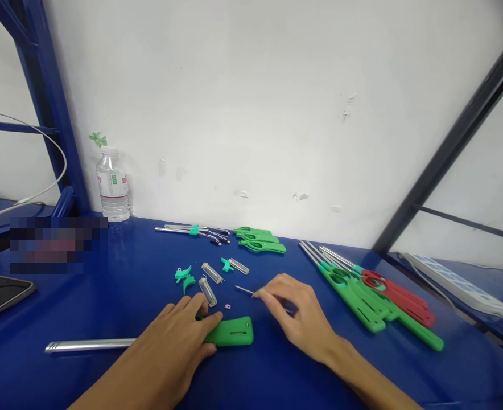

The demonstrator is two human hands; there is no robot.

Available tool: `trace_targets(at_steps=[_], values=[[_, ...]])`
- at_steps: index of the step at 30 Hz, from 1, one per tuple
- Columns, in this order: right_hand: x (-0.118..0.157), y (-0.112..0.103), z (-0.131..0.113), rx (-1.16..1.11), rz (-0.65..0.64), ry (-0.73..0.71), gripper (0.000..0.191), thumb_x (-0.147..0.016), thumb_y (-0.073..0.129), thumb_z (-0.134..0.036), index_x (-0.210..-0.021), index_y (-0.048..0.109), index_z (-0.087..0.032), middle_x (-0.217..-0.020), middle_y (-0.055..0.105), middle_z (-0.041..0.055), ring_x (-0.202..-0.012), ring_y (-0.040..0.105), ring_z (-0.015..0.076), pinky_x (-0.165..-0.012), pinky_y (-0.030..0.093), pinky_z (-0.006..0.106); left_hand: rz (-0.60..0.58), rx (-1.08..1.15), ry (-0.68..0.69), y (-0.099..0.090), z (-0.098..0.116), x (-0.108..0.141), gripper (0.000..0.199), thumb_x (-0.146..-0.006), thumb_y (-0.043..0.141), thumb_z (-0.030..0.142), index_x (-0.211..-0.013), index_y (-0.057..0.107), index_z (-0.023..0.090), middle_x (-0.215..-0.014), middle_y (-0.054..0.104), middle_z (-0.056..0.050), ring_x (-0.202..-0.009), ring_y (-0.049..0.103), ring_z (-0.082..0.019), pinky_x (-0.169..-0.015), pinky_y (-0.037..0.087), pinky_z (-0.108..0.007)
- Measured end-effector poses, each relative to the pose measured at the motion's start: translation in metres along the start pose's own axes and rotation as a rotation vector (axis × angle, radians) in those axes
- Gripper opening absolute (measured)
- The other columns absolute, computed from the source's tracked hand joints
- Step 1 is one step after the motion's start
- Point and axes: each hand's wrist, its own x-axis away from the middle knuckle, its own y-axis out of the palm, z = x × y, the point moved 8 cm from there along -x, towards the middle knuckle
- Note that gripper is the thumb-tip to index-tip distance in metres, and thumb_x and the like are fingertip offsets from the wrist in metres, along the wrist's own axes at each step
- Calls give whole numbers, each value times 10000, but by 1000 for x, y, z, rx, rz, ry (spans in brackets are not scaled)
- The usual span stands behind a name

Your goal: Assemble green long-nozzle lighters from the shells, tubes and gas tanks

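Observation:
My left hand [178,336] is closed over a green long-nosed lighter [236,332], which lies flat on the blue table. Its metal tube [91,345] sticks out to the left, and my fingers hide its middle. Thumb and forefinger of my right hand [296,316] pinch a thin metal rod [243,290], its tip pointing left; whether it has a handle is hidden. Just beyond my left fingers lie clear fuel tanks [207,291] and teal triggers [187,283]. A tiny pinkish part [227,306] is beside the green lighter.
Green lighters [354,296] and red ones [400,296] lie at the right. Metal tubes with wires [177,229] and green casings [260,242] are near the wall. A water bottle [114,188] and a phone [4,296] are at the left; a power strip [460,285] is far right.

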Motion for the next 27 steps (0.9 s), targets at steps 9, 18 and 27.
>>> trace_targets(at_steps=[9, 18, 27], values=[[24, -19, 36, 234, -115, 152, 164, -987, 745, -402, -1005, 657, -265, -959, 655, 11, -881, 617, 237, -807, 453, 373, 104, 27, 170, 0, 19, 0, 554, -1024, 506, 131, -1534, 579, 334, -1529, 624, -109, -1363, 627, -371, -1143, 500, -645], [30, -65, 25, 107, 201, 257, 273, -1052, 654, -534, -1032, 690, -264, -933, 750, 6, -743, 699, 177, -682, 556, 299, 183, 23, 331, 16, 28, -8, 642, -967, 417, 26, -1485, 596, 358, -1369, 684, -83, -1120, 718, -309, -992, 592, -542], [8, -81, -34, -251, 556, 102, 140, -1085, 633, -406, -1037, 658, -277, -939, 798, -5, -765, 731, 130, -639, 570, 217, 267, 127, 343, 19, 25, -10, 558, -993, 395, 90, -1378, 657, 396, -1275, 648, -63, -1023, 691, -251, -975, 553, -448]])
